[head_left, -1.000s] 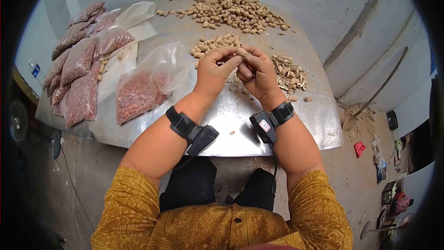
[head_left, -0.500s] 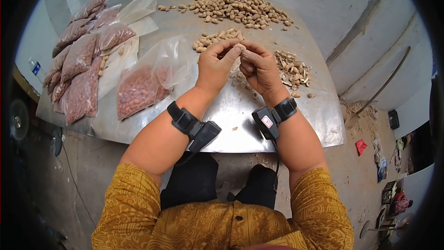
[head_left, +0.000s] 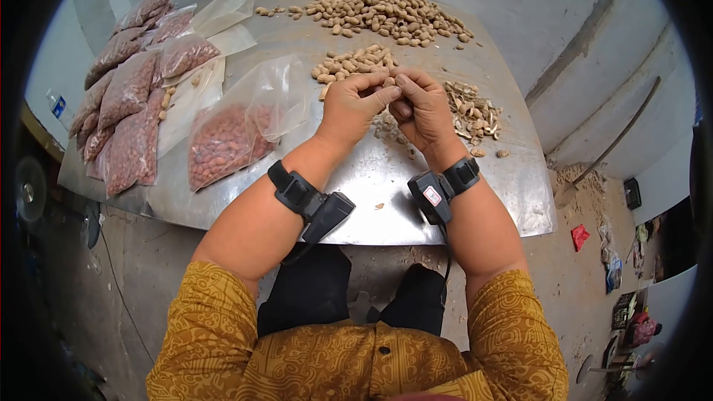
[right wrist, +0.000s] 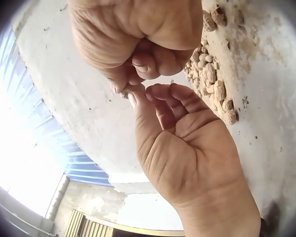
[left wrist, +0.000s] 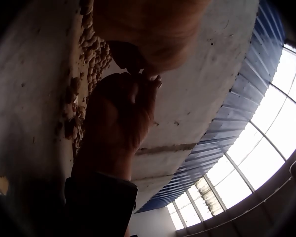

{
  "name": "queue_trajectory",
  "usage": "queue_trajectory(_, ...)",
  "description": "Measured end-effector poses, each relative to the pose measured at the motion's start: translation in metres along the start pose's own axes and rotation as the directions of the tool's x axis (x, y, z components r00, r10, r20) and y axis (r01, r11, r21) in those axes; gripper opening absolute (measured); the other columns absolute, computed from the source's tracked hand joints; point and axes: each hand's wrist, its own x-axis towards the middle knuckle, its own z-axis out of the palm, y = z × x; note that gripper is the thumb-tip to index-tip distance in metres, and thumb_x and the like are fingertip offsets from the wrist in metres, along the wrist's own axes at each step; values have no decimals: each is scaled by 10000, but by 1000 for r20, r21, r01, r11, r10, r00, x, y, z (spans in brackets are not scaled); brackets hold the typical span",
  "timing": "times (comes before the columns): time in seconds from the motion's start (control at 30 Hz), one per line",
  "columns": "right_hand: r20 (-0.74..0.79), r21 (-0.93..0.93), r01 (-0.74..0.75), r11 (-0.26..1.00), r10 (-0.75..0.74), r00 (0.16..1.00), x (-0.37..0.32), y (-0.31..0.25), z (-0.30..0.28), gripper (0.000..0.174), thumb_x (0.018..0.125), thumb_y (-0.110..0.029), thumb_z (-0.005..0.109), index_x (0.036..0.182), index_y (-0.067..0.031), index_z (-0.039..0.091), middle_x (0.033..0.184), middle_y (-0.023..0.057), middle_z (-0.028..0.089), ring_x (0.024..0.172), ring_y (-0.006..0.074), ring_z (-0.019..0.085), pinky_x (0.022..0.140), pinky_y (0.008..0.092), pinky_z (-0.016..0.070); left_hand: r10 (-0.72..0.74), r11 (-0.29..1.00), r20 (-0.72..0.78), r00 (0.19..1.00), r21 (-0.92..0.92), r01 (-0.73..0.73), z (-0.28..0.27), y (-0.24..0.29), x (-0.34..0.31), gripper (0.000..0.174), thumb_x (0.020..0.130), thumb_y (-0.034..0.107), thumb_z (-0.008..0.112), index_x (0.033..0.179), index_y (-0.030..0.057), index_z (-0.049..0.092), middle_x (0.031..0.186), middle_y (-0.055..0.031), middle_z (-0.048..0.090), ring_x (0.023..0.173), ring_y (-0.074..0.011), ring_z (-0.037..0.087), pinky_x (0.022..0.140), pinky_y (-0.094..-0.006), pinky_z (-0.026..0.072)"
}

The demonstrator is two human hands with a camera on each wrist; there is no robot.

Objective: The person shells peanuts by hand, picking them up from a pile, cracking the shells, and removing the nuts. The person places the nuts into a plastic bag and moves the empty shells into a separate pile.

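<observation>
Over the metal table (head_left: pixel 356 212), my left hand (head_left: pixel 350 108) and right hand (head_left: pixel 427 113) meet fingertip to fingertip. Between their thumbs and forefingers they pinch a peanut (head_left: pixel 389 82), mostly covered by the fingers. A small bit of the peanut (right wrist: pixel 124 95) peeks out at the thumb tips in the right wrist view. My right hand's other fingers curl in toward the palm. Just beyond my left hand lies a small heap of unshelled peanuts (head_left: pixel 355 61). Broken shells (head_left: pixel 469 113) are piled beside my right hand.
A larger heap of unshelled peanuts (head_left: pixel 386 11) covers the table's far side. At left stand an open clear bag of reddish kernels (head_left: pixel 226 145) and several filled bags (head_left: pixel 130 100) stacked together. Empty plastic bags (head_left: pixel 221 15) lie behind them. A wall rises past the far edge.
The peanut showed plainly on top of the fingertips a second ago, then the thumbs closed over it. Now the thumbs sit slightly lower, with part of it showing between them.
</observation>
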Motion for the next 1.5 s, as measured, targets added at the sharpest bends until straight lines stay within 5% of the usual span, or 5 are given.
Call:
queue_trajectory(0.23, 12, -55, -32, 998, 33, 999, 2, 0, -4, 152, 822, -88, 617, 955, -15, 604, 683, 19, 562, 469, 59, 415, 413, 169, 322, -98, 995, 82, 992, 16, 97, -5, 3, 2, 187, 818, 155, 640, 905, -11, 632, 705, 1, 575, 617, -63, 497, 562, -197, 403)
queue_trajectory(0.53, 116, -253, -202, 946, 237, 965, -3, -7, 1, 309, 819, -225, 645, 1042, -15, 612, 640, -41, 495, 455, 26, 357, 394, 172, 260, 47, 961, 60, 997, 269, -61, -7, -13, 6, 164, 876, 152, 557, 898, -6, 596, 747, 3, 571, 620, -41, 476, 549, -188, 392)
queue_trajectory(0.93, 84, -260, -123, 958, 149, 985, -3, -2, 8, 261, 824, -164, 630, 1015, 12, 618, 648, -37, 510, 459, 14, 365, 397, 154, 264, -10, 998, -6, 1000, 68, 10, 1, -1, 0, 144, 869, 133, 558, 900, -5, 587, 670, 21, 536, 550, -31, 430, 476, -176, 339)
queue_trajectory(1.13, 134, -412, -44, 910, 108, 985, -5, -13, 7, 280, 816, -132, 630, 1076, -34, 597, 676, -35, 521, 505, 22, 397, 422, 157, 293, -236, 938, 138, 962, -228, 262, -10, 0, 8, 161, 879, 183, 558, 851, 25, 565, 645, 23, 508, 502, -42, 404, 457, -170, 320)
queue_trajectory(1.5, 195, -565, 57, 823, 66, 979, -3, -21, 1, 262, 811, -118, 623, 1057, -44, 575, 696, -25, 546, 555, 27, 426, 479, 163, 330, -156, 967, 77, 985, -192, 169, -1, -10, 3, 159, 890, 177, 539, 824, 37, 574, 673, 18, 520, 526, -39, 422, 467, -162, 331)
